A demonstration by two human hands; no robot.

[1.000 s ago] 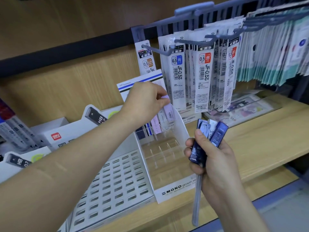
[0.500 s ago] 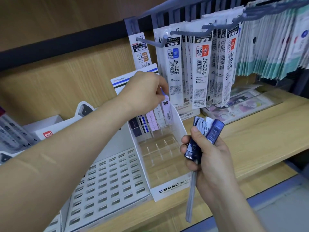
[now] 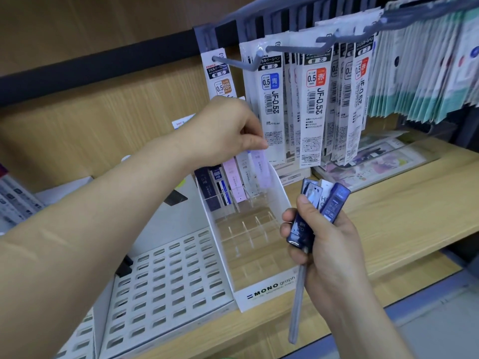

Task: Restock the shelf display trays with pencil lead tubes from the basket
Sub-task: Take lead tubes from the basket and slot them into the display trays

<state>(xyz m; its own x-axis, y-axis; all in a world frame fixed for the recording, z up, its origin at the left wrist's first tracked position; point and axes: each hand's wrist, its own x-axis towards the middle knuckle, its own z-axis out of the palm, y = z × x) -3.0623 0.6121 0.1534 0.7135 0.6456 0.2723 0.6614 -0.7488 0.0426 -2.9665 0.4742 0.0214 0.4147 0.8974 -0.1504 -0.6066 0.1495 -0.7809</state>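
Observation:
A white MONO graph display tray (image 3: 269,294) with clear dividers stands on the wooden shelf. Its back row holds several lead tubes (image 3: 223,187), dark blue, pink and white. My left hand (image 3: 228,130) reaches over the back row and pinches the top of a lilac lead tube (image 3: 260,169) standing at the row's right end. My right hand (image 3: 329,242) is in front of the tray's right wall, gripping a bunch of dark blue and white lead tubes (image 3: 321,203) together with a long grey rod (image 3: 298,304) that hangs down. The basket is out of view.
Refill packets (image 3: 313,104) hang from grey hooks just behind and right of the tray. A white slotted tray (image 3: 166,286) sits to the left, with more boxes beyond it. Flat packets (image 3: 375,161) lie on the shelf at the right. The shelf edge (image 3: 388,257) runs in front.
My left hand has stayed at the tray's back row on the lilac tube, shifting slightly with the view. My right hand keeps its bunch of tubes in the same place.

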